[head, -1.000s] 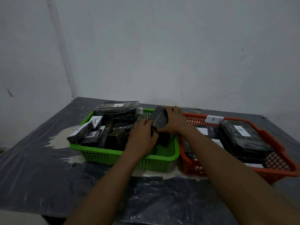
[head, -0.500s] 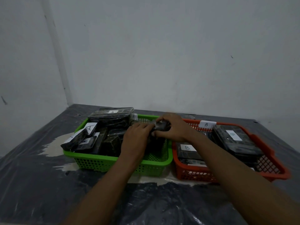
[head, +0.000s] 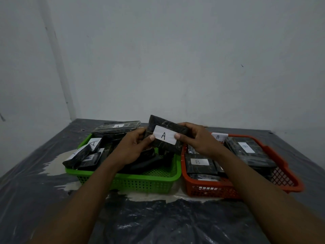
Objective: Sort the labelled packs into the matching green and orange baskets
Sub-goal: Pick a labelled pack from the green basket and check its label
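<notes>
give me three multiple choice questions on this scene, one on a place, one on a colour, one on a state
1. The pack labelled A is
a) lying in a basket
b) held up over the green basket
c) flat on the table

2. The basket holding the B packs is
a) orange
b) blue
c) white

3. The left grip and right grip
a) both hang idle
b) only the right holds the pack
c) both hold the pack

Answers
1 b: it sits high in both grips, above the rim.
2 a: its mesh wall is orange.
3 c: each thumb presses one end of it.
</notes>
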